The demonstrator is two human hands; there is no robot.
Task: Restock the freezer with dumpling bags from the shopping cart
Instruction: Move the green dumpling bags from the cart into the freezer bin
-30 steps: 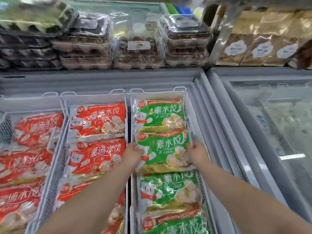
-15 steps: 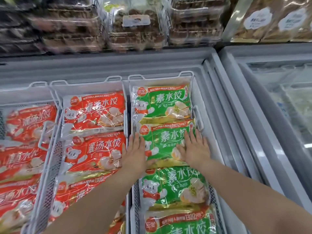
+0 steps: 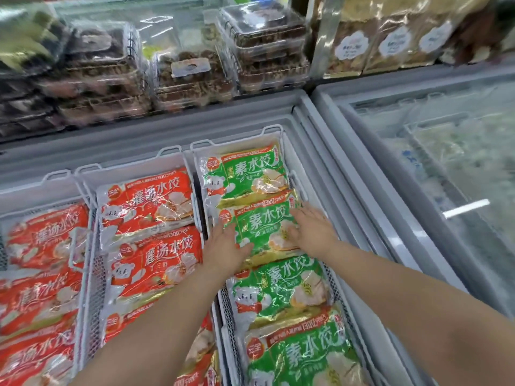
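Observation:
A green dumpling bag (image 3: pixel 260 228) lies second from the back in the right-hand white wire basket (image 3: pixel 281 135) of the open chest freezer. My left hand (image 3: pixel 225 246) presses flat on its left part with straight fingers. My right hand (image 3: pixel 313 228) presses flat on its right part, fingers spread. Another green bag (image 3: pixel 245 174) lies behind it and two more green bags (image 3: pixel 281 291) overlap toward me. The shopping cart is out of view.
Baskets of red dumpling bags (image 3: pixel 150 199) fill the middle and left of the freezer. Stacked clear plastic food trays (image 3: pixel 184 79) sit on the shelf behind. A second freezer under a closed glass lid (image 3: pixel 446 168) stands to the right.
A second ago both hands gripped the green bag by its sides; then they laid flat on top of it. The view has swung left and tilted, with the hands still pressing the bag.

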